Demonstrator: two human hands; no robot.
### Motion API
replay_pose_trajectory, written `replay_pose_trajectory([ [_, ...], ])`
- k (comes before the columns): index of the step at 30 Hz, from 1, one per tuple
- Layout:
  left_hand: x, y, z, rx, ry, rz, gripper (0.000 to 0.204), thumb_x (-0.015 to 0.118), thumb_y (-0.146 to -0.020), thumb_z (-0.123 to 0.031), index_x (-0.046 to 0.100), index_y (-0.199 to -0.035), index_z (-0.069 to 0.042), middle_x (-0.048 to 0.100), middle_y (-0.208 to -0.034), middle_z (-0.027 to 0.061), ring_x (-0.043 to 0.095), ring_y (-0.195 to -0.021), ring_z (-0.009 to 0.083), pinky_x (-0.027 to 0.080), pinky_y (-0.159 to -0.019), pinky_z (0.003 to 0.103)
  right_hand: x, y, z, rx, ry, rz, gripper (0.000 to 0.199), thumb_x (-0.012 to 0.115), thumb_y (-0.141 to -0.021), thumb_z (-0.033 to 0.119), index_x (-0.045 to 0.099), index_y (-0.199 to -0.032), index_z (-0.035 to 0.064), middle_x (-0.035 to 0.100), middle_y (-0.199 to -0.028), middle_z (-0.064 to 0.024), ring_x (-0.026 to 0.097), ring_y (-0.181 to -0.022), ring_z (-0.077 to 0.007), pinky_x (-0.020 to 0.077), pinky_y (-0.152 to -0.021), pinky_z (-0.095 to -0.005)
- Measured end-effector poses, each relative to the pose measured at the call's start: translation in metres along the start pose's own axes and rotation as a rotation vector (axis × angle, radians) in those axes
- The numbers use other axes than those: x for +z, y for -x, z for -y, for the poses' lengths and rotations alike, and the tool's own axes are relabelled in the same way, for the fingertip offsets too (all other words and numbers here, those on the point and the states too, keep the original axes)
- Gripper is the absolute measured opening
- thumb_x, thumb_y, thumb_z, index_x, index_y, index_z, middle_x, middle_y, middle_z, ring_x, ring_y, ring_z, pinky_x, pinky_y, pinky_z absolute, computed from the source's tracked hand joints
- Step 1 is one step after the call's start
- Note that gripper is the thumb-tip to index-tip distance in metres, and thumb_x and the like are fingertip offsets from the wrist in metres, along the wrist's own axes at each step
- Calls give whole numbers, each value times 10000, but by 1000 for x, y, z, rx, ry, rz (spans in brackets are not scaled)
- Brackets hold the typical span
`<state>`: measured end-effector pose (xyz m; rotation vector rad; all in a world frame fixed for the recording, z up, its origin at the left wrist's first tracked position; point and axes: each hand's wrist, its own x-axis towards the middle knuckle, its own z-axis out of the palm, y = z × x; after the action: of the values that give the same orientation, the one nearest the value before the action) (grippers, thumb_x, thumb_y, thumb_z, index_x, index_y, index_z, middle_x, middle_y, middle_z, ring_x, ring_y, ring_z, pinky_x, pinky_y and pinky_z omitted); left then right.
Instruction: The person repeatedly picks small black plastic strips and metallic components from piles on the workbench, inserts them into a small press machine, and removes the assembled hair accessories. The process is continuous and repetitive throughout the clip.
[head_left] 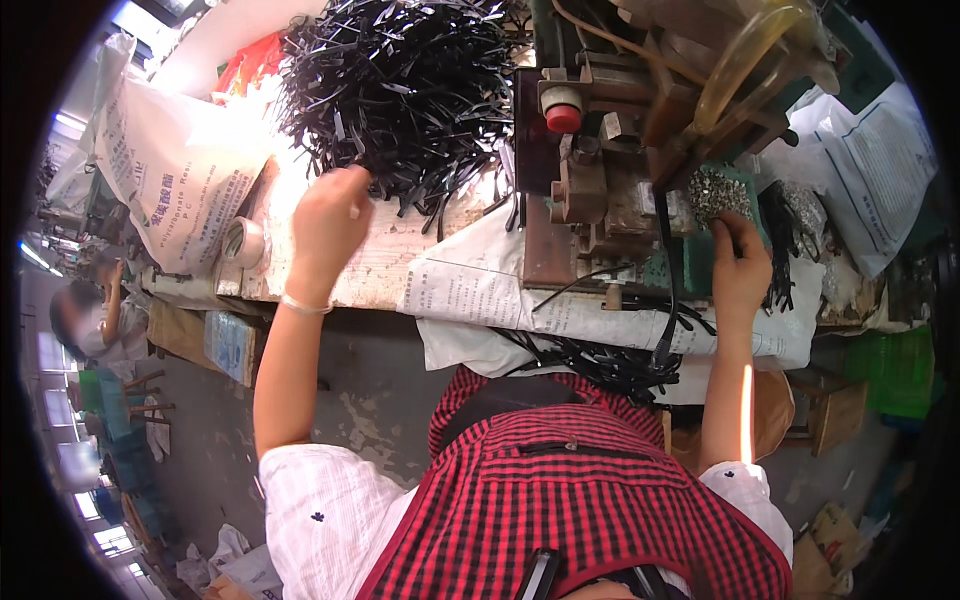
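Observation:
My left hand (pixel 332 225) is closed, its fingers curled at the near edge of a big heap of black plastic strips (pixel 400 90) shaped like eyeglass temples. Whatever it holds, if anything, is hidden. At the right, my right hand (pixel 742 268) has its thumb and fingers pinched together beside a pile of tiny metal parts (pixel 718 192); anything between the fingertips is too small to make out. Between my hands stands a worn metal bench press (pixel 600 195) with a red button (pixel 563 118). One long black temple (pixel 669 290) hangs down from its front.
More black temples (pixel 600 368) lie on white sacking (pixel 480 280) draped over the bench's front edge. A roll of tape (pixel 243 243) and a large white sack (pixel 175 180) are at the left. A green crate (pixel 888 370) stands low at the right. Another person (pixel 95 310) sits far left.

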<state>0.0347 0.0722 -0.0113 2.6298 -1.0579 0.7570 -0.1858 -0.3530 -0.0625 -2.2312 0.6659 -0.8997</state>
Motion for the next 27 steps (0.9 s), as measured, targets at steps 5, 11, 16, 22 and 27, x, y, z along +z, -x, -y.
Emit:
replay_pose_trajectory([
  [5, 4, 47, 71, -611, -207, -106, 205, 621, -910, -149, 728, -1076, -91, 717, -771, 120, 676, -650, 312, 523, -627, 447, -8, 6, -16, -29, 46, -96, 160, 694, -943, 99, 740, -1087, 46, 757, -949, -93, 700, -884, -197, 504, -873, -312],
  [11, 88, 69, 26, -666, 296, -352, 155, 726, -958, -155, 726, -958, 0, 705, -802, 74, 628, -667, 160, 500, -646, 296, -39, 41, -46, 117, 11, -168, 136, 692, -932, 52, 739, -1051, 6, 740, -985, -98, 678, -912, -206, 509, -863, -307],
  [16, 76, -19, -75, -513, 1003, -498, 47, 697, -989, -45, 680, -1004, -4, 700, -868, 6, 636, -730, 39, 494, -641, 178, -36, 14, 47, -65, -202, -4, 160, 703, -892, 17, 750, -1045, 8, 744, -991, -116, 692, -929, -217, 520, -861, -308],
  [22, 97, -30, -130, -455, 1325, -424, 52, 614, -1034, -30, 577, -1050, 4, 712, -913, 62, 655, -762, 85, 528, -679, 227, 21, -12, 84, -211, -452, -74, 238, 741, -852, 16, 715, -1088, 21, 737, -1014, -102, 705, -922, -211, 532, -851, -312],
  [27, 41, -29, -159, -419, 1210, -488, 115, 637, -986, 40, 609, -1097, 29, 740, -988, 137, 699, -846, 145, 575, -747, 269, 31, -1, 89, 17, -804, 21, 422, 743, -879, 31, 594, -1272, -7, 736, -1068, -98, 699, -956, -163, 525, -866, -290],
])
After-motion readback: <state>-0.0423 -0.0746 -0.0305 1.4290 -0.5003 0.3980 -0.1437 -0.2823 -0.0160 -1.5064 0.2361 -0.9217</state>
